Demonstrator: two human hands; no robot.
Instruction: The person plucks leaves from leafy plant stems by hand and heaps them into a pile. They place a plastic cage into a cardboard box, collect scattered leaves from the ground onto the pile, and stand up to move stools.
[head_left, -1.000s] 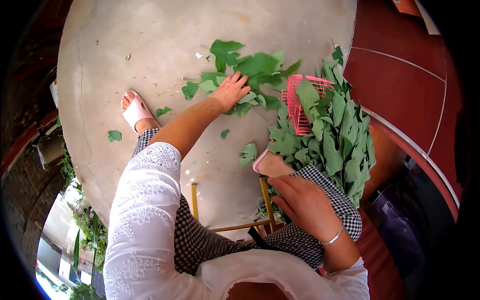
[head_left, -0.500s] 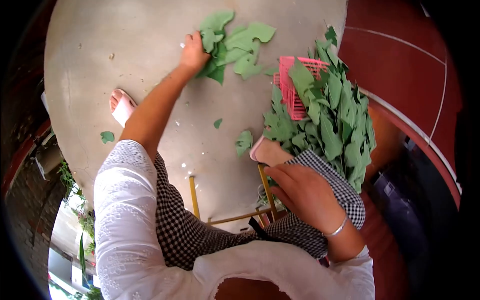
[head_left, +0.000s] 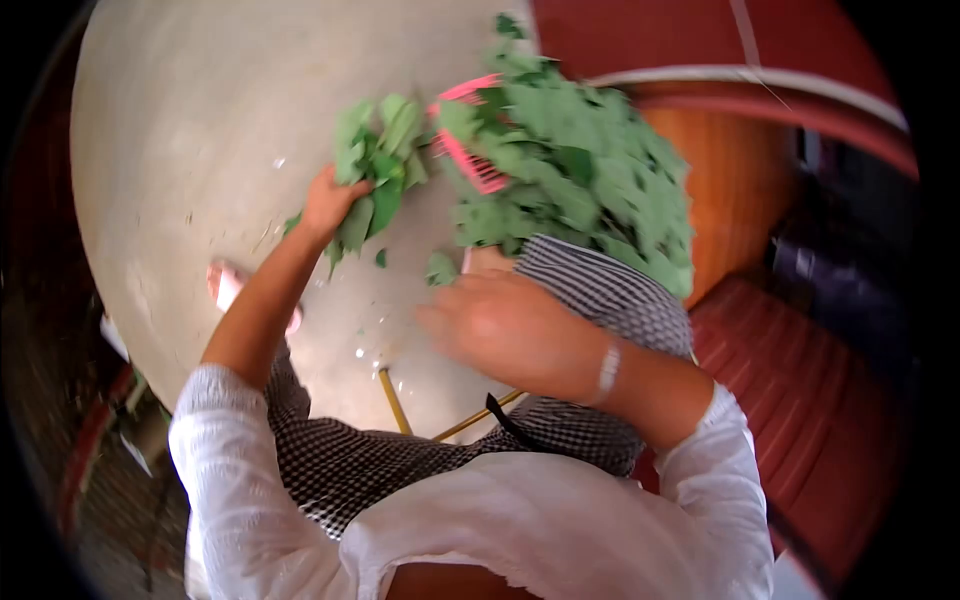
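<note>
The leaves (head_left: 388, 160) look matt. The basket (head_left: 468, 162) seems to be of plastic, and the floor (head_left: 200, 120) is matt like concrete and rather smooth. My trousers (head_left: 365, 460) and my blouse (head_left: 480, 500) are of woven cloth, and my bracelet (head_left: 608, 368) has a shine like metal.

From here I can't make out the fingertips on the left hand (head_left: 333, 207), lost against the bunch of leaves (head_left: 388, 150). The right hand (head_left: 510, 332) is smeared, its fingers blurred together. The leaf pile (head_left: 600, 150) covers much of the pink basket (head_left: 468, 163). Those white specks (head_left: 360, 353) are too tiny to name, the purple thing (head_left: 797, 263) too dim.
</note>
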